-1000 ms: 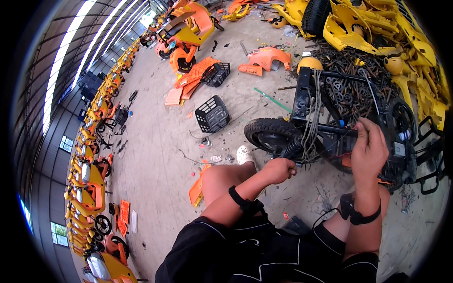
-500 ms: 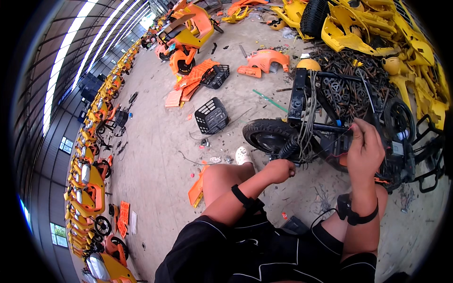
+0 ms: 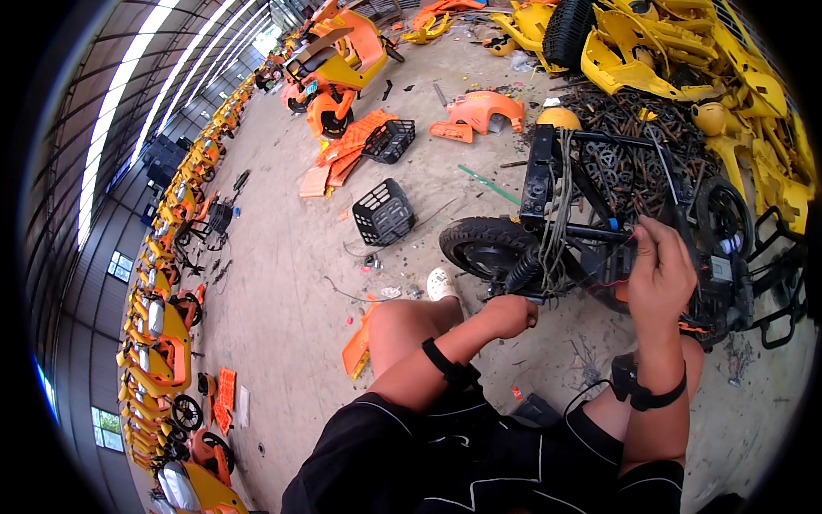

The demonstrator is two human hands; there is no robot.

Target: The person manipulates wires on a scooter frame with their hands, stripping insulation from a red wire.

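In front of me stands a stripped scooter frame (image 3: 591, 231), black, with a rear wheel (image 3: 481, 243) at its left end. A spring shock absorber (image 3: 523, 267) sits beside the wheel, and a bundle of grey cables (image 3: 561, 231) hangs over the frame. My right hand (image 3: 664, 270) is raised above the frame, thumb and fingers pinched on a thin red wire (image 3: 610, 283). My left hand (image 3: 512, 316) is a closed fist just below the shock absorber; whatever it may hold is hidden.
A heap of rusty metal parts (image 3: 634, 158) and yellow body panels (image 3: 651, 68) lies beyond the frame. Black crates (image 3: 384, 212), orange panels (image 3: 351, 150) and a green strip (image 3: 488, 183) lie on the floor. Scooters (image 3: 163, 334) line the left wall.
My left hand has shifted very slightly, down and to the right. The right hand keeps its pinch in nearly the same spot.
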